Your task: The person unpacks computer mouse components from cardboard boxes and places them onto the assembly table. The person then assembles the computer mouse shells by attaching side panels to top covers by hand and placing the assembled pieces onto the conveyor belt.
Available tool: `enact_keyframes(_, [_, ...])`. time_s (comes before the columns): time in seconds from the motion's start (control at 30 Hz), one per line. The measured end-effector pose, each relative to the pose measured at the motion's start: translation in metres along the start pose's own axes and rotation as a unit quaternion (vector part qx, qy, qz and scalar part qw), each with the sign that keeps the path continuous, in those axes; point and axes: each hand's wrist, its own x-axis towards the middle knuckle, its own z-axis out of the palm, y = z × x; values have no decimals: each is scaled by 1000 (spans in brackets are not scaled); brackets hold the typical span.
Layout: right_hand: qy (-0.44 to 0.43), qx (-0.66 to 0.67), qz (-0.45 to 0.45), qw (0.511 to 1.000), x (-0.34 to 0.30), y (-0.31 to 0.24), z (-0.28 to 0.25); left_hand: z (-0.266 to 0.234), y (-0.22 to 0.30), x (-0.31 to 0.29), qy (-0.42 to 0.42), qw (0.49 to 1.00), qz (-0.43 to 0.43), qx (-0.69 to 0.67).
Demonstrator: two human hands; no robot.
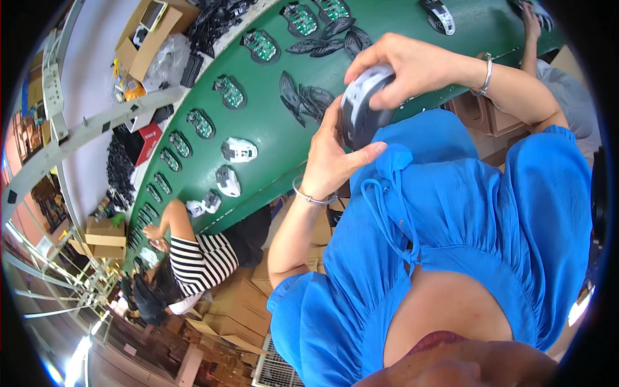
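Both hands hold a grey-and-black computer mouse [366, 97] tilted up over the near edge of the green work surface [258, 109]. My left hand [332, 151] wraps its lower side, thumb stretched out apart from it. My right hand [403, 64] grips the upper end with curled fingers, the thumb lying along the side. Just beyond the hands lie several loose black mouse shells [303, 97], with more black shells [332, 44] farther off. White-and-black mouse covers [239, 149] rest to the left.
Along the far edge runs a row of mouse bases with green circuit boards [260, 45]. Another part-white mouse [440, 16] lies at the far right. A co-worker in a striped shirt [203, 261] works at left; another person's arm [530, 39] shows at right. Cartons [235, 306] stand below.
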Motion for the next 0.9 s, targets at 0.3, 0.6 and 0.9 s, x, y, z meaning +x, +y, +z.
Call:
enact_keyframes(0.3, [-38,-80,-68,994,7,18,10,-15,5,-4,-46,988,-147,-12])
enact_keyframes(0.6, [-63,38,-3,997,9,49,36,-18,-12,1,-52,988,-136,60])
enact_keyframes(0.9, [482,48,-27,874,11,148,-20,-42,-76,65,95,986,42,126])
